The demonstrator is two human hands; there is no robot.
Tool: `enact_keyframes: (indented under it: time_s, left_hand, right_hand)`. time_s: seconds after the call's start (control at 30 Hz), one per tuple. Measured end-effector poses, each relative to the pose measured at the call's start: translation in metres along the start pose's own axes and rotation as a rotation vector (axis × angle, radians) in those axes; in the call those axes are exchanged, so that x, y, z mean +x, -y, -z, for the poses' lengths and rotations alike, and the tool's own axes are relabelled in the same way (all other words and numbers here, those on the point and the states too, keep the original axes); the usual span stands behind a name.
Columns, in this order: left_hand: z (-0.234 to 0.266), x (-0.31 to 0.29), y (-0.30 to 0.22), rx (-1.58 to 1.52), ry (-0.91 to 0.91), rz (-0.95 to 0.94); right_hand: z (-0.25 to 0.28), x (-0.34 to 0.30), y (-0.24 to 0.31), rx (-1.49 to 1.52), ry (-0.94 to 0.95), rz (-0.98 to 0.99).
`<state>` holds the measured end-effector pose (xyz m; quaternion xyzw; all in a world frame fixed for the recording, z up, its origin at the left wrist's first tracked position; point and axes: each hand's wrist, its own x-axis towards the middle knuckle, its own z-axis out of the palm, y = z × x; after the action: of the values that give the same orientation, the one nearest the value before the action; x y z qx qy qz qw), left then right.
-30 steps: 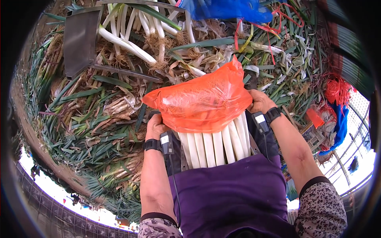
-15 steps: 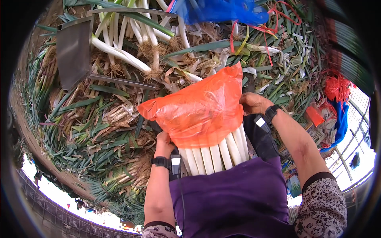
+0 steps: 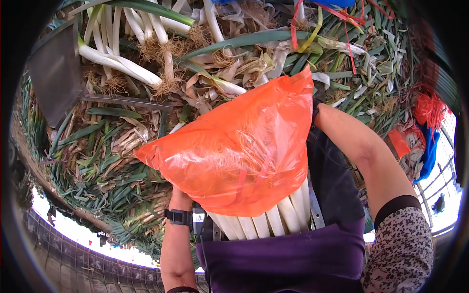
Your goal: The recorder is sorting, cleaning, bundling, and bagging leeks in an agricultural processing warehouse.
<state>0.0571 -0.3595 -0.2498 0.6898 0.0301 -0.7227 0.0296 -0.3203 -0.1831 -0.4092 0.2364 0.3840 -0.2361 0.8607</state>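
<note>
An orange plastic bag (image 3: 234, 151) covers the root ends of a row of white leek stalks (image 3: 264, 225). The stalks lie side by side on my lap, over the purple apron (image 3: 283, 259). My left hand (image 3: 181, 198) is at the bag's lower left edge, mostly under the plastic, with its fingers hidden. Beyond the bag's right edge is my right hand (image 3: 318, 113); the bag and my wrist hide its fingers. Metal strips (image 3: 316, 211) show beside the stalks.
Untrimmed leeks (image 3: 122, 63) with roots lie at the far left, beside a grey metal plate (image 3: 56, 73). Leaf trimmings (image 3: 107, 171) cover the ground. Red and yellow ties (image 3: 312, 34) lie at the back, and red string (image 3: 430, 110) at the right.
The bag looks larger and reaches lower over the stalks. My left hand has moved down and left under it; my right hand has gone up and behind the bag's edge.
</note>
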Motion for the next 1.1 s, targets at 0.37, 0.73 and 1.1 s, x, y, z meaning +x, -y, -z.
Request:
enact_keyframes:
  time_s: [0.37,0.73,1.1]
  left_hand:
    - [-0.023,-0.023,0.006,0.034,-0.003,0.035]
    - [-0.040,-0.026,0.013,0.165,-0.022,0.062]
    - [-0.018,-0.002,0.032,0.182,-0.271,0.159]
  right_hand:
    - [0.026,-0.005,-0.050,-0.013,0.131,0.069]
    - [-0.054,-0.127,-0.064,-0.757,-0.680,0.485]
    - [-0.224,-0.175,-0.039,-1.912,-0.693,1.135]
